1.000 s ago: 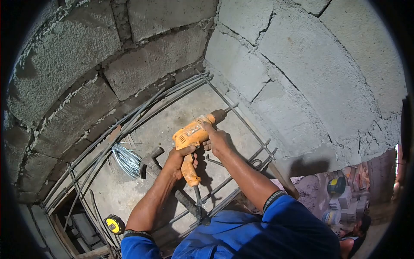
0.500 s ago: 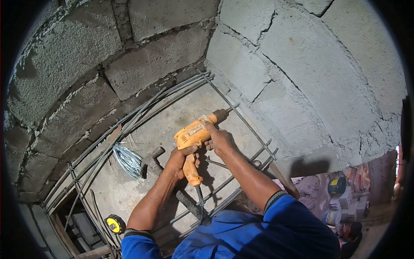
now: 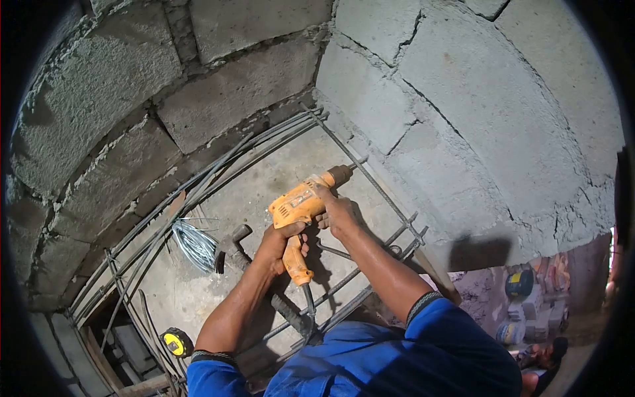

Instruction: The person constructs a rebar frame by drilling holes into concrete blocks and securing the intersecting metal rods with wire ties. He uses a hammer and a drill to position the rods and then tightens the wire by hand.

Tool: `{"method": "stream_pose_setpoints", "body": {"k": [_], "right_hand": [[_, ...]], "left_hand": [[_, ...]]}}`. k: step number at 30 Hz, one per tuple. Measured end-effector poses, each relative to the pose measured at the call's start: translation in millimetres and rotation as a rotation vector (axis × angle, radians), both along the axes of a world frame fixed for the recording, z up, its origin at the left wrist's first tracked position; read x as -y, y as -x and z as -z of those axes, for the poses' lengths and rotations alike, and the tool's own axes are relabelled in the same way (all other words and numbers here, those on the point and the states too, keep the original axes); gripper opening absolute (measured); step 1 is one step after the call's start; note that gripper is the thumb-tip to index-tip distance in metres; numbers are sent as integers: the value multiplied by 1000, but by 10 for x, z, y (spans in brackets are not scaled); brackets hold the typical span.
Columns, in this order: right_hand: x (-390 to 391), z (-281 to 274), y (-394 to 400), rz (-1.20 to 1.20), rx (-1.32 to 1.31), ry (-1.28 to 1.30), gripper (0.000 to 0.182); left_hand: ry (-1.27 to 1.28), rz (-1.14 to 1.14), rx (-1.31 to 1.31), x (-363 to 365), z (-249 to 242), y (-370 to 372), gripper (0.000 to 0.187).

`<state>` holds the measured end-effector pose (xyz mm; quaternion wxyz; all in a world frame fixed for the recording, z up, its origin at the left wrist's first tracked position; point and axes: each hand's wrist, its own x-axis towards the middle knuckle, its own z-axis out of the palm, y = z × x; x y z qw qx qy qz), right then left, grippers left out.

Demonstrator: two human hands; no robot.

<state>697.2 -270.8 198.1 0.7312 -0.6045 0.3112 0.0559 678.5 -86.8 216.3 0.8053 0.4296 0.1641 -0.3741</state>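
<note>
An orange power drill (image 3: 296,204) lies across both my hands, its dark chuck and bit pointing to the upper right near a rebar rod. Wrapped around the top of the drill's handle is my left hand (image 3: 281,243), its fingers bent. My right hand (image 3: 336,213) holds the front part of the drill body from the right side. The drill's cord runs down from the handle's end toward my shirt. Left of the drill, a bundle of silvery tie wire (image 3: 195,245) rests on the concrete surface, with a hammer (image 3: 233,248) beside it.
Rebar rods (image 3: 218,171) edge the concrete slab (image 3: 264,165) on several sides. A yellow tape measure (image 3: 176,342) sits at lower left. Block walls (image 3: 245,86) rise behind and to the right. Far below at lower right are a dark green container (image 3: 519,283), blocks and another person (image 3: 546,357).
The person at lower right has shifted slightly to the right and more of them shows. My hands and the drill keep nearly the same place.
</note>
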Motion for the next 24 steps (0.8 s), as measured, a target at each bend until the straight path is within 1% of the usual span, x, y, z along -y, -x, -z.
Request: {"method": "stream_pose_setpoints", "body": {"k": [8,11,13,14,16,17,19,20,22,24], "right_hand": [[9,2,4,2,-8,5,59],[32,44,-8,-10,10,7,64],[75,42,14,-64,18,19,74],[134,-11,42,-60,17,21,74],[278,-145,69,-272,-201,-51,90],[271,-112,80,-271,-201,-49,90],[222,4,127,-326,-152,-140,99],[183,7,137,-322,-155,-141,99],[107,7,149,-227,-44,-207,96],[71,70,137,-202,-43,-190,93]], "left_hand": [[12,-12,-23,23,21,19,31],[5,-16,-10,23,-5,17,31],[-20,-4,10,20,-11,21,28],[-19,1,10,18,-5,24,28],[19,-6,3,27,7,6,31],[21,-5,4,30,7,13,31],[18,-28,19,41,5,35,32],[18,-25,16,47,-4,43,32],[-8,-41,30,71,-28,51,34],[7,-31,35,73,-3,48,34]]}}
